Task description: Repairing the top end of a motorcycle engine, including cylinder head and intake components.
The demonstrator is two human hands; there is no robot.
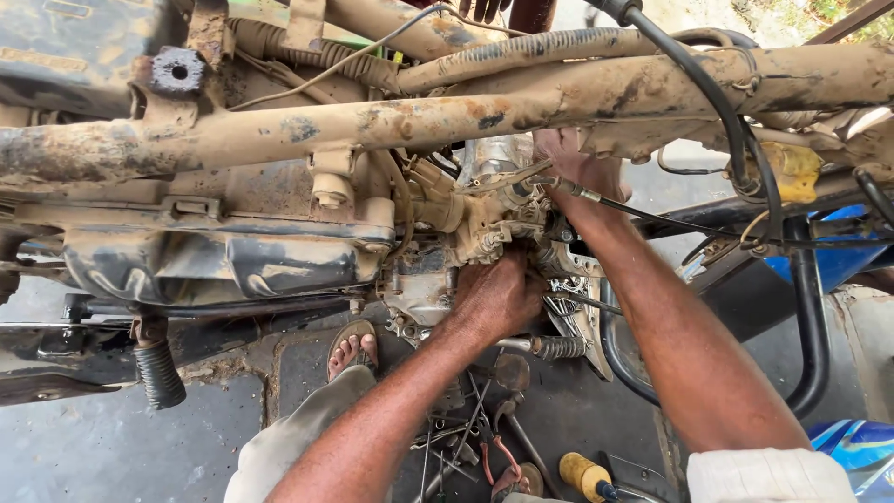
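Observation:
I look down on a mud-caked motorcycle frame with its tank off. My left hand is closed against the side of the engine, just below the carburettor; what it grips is hidden under the fingers. My right hand reaches in under the top frame tube, fingers curled around something behind the carburettor near the grey cylinder head. A black cable with a metal end runs across that wrist.
Pliers with red handles, a yellow-handled screwdriver and several loose tools lie on the ground by my sandalled foot. Black hoses loop at right beside a blue body panel. Another person's fingers show at the top.

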